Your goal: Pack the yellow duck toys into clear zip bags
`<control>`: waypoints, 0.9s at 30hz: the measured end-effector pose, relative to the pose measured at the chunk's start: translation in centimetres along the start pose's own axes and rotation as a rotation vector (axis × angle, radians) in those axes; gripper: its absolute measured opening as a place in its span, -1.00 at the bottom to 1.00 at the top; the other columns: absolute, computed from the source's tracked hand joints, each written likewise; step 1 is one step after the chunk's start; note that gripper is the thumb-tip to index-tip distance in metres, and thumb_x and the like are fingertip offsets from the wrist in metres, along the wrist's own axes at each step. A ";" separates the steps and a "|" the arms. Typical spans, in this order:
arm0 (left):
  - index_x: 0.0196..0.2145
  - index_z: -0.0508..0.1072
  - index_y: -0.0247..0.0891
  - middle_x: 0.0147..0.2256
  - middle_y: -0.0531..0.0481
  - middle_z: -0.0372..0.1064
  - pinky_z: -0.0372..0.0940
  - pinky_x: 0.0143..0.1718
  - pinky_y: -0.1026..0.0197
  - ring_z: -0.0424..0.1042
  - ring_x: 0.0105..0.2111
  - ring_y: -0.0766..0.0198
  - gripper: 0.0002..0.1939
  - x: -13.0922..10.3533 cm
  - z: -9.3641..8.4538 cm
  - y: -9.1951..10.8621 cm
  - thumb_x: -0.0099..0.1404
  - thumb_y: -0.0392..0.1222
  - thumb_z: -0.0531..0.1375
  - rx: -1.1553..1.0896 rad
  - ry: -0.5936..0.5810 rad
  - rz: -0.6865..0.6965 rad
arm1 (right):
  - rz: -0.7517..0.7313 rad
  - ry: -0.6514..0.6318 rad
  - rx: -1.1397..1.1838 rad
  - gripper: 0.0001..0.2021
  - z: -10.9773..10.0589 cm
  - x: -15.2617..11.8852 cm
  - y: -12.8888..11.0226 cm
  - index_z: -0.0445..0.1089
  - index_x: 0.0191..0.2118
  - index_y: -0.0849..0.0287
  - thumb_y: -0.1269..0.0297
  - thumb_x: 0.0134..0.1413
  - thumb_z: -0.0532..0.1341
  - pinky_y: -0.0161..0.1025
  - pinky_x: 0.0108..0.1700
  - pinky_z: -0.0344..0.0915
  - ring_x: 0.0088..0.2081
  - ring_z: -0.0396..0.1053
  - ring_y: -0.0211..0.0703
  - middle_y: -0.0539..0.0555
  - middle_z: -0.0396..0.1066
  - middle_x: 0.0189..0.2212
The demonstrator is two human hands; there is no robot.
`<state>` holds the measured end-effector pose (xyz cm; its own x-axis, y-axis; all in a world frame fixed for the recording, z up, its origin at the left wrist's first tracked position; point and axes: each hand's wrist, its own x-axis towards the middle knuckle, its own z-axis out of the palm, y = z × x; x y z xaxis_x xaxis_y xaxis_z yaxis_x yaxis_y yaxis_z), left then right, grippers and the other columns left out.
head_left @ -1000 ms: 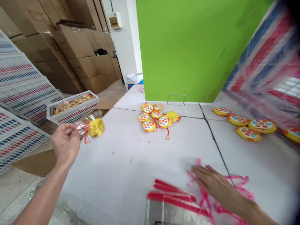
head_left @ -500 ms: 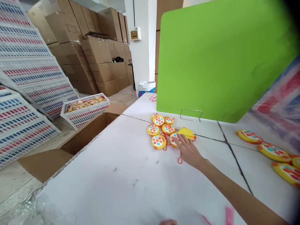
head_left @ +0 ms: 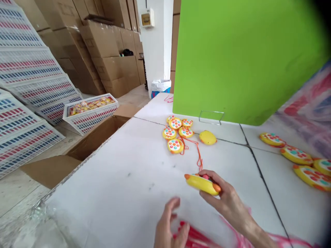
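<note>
My right hand [head_left: 227, 199] is closed around the edge of a yellow animal-shaped toy [head_left: 201, 184] with orange tips, held tilted above the white table. A red-orange cord [head_left: 199, 156] trails from it toward the pile. My left hand [head_left: 169, 225] is low in the view, thumb and fingers apart, slightly blurred. Red-pink strips [head_left: 196, 237] lie beside and partly behind its thumb. Farther off, several like toys [head_left: 175, 146] show white faces with coloured dots. One yellow toy [head_left: 208, 137] lies face down to their right.
A green board [head_left: 222, 62] stands at the back, with a wire stand [head_left: 211, 117] at its foot. More yellow toys [head_left: 296, 155] lie at right. Left of the table are an open carton [head_left: 98, 139], a filled white basket [head_left: 90, 115] and stacked crates [head_left: 26, 79].
My right hand has lifted a toy from the pile and brought it nearer, its cord trailing. My left hand has risen into view from the bottom edge. The camera has tilted down slightly.
</note>
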<state>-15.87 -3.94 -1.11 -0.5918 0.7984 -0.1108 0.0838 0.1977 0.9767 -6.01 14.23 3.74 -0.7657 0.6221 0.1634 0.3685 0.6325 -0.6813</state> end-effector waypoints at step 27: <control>0.04 0.19 -0.19 -0.07 -0.11 0.33 0.31 -0.04 0.10 0.36 -0.08 0.16 -0.51 -1.7 0.5 0.6 0.19 -0.49 0.10 0.247 -0.154 0.289 | 0.308 0.156 0.505 -0.78 5.6 -10.8 -1.8 0.38 -0.11 0.03 0.19 0.10 0.21 -0.19 -0.05 0.32 -0.12 0.39 -0.07 0.04 0.44 -0.17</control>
<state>-14.37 -4.87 -0.41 -0.3901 0.9133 0.1168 0.4302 0.0687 0.9001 -1.38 3.73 -0.81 -0.5629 0.8263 -0.0185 0.2360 0.1393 -0.9617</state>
